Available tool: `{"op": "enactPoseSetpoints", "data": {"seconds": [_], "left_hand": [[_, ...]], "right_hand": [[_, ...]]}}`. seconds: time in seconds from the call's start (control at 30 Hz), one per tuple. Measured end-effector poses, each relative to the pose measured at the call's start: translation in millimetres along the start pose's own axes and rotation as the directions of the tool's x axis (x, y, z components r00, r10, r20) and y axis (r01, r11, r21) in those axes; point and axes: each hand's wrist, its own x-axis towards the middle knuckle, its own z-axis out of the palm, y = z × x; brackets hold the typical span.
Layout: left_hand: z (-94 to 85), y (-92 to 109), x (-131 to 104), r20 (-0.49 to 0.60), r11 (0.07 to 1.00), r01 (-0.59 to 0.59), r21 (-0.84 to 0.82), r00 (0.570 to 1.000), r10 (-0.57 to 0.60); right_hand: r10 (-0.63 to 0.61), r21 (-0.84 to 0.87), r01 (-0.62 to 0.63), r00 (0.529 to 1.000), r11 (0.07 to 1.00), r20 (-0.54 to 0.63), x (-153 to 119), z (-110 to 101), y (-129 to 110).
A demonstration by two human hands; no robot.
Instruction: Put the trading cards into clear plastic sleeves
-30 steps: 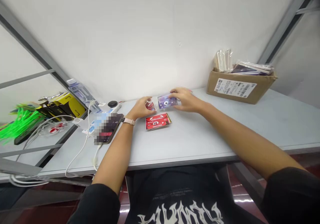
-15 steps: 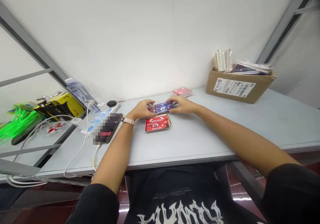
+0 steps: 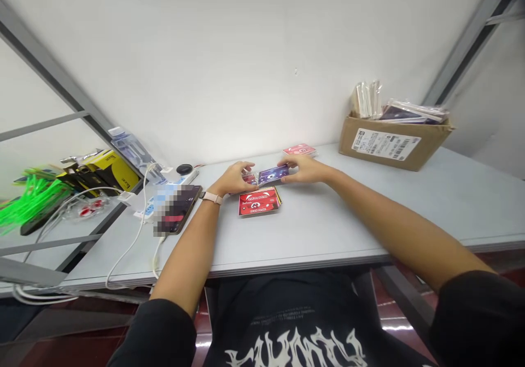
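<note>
My right hand [image 3: 304, 169] grips a dark blue-purple card stack [image 3: 273, 174] by its right end, fingers behind and thumb in front. Closed around a red card pack [image 3: 249, 179], my left hand [image 3: 235, 178] sits just left of the purple cards; its fingers partly cover the pack. Nearer to me, a red printed card pile [image 3: 258, 201] lies flat, with yellow and dark edges showing at its right. Behind my right hand, against the wall, is another stack of red cards [image 3: 300, 149].
At the back right stands a cardboard box [image 3: 381, 143] filled with wrapped packs. On the left are a phone [image 3: 180, 208], a power strip [image 3: 164, 196] with white cables, a round black object [image 3: 184, 169] and a water bottle [image 3: 135, 153]. Yellow-black boxes [image 3: 110, 170] lie beyond the metal frame.
My right hand and the purple cards have shifted slightly right, widening the gap to the red pack in my left hand. The left hand has hardly moved.
</note>
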Motion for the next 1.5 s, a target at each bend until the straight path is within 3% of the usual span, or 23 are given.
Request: {"op": "enactPoseSetpoints", "data": {"seconds": [0.23,0.47,0.6,0.67,0.8,0.97,1.2,1.33,1.5], "left_hand": [[0.7,4,-1,-0.023,0.997,-0.03,-0.076,0.999,0.028],[4.0,3,2,-0.047,0.986,-0.109,-0.122,0.993,0.104],[2.3,4,2,-0.09,0.987,-0.109,-0.119,0.991,0.099],[1.7,5,2,-0.105,0.988,-0.111,-0.111,0.989,0.099],[2.5,6,1,-0.094,0.99,-0.097,-0.107,0.992,0.088],[3.7,7,1,-0.086,0.99,-0.086,-0.115,0.993,0.076],[3.2,25,-1,-0.192,0.967,-0.217,-0.132,0.963,0.19],[6.0,33,-1,-0.177,0.958,-0.266,-0.11,0.953,0.244],[7.8,31,-1,-0.182,0.958,-0.265,-0.111,0.953,0.242]], "right_hand": [[-0.023,0.177,0.043,0.993,0.983,-0.115,4,30,-2],[-0.108,0.057,0.12,0.977,0.991,-0.186,6,49,-15],[-0.02,-0.062,-0.005,0.918,0.998,-0.397,7,48,-19],[0.019,-0.082,-0.06,0.9,0.995,-0.436,7,49,-20],[0.012,-0.039,-0.03,0.921,0.999,-0.39,9,52,-24],[0.095,0.099,-0.069,0.954,0.993,-0.285,10,54,-25],[0.125,0.255,-0.073,0.974,0.964,-0.191,12,50,-36],[0.151,0.333,-0.103,0.981,0.937,-0.122,10,50,-43],[0.127,0.344,-0.063,0.978,0.937,-0.167,8,49,-43]]}}
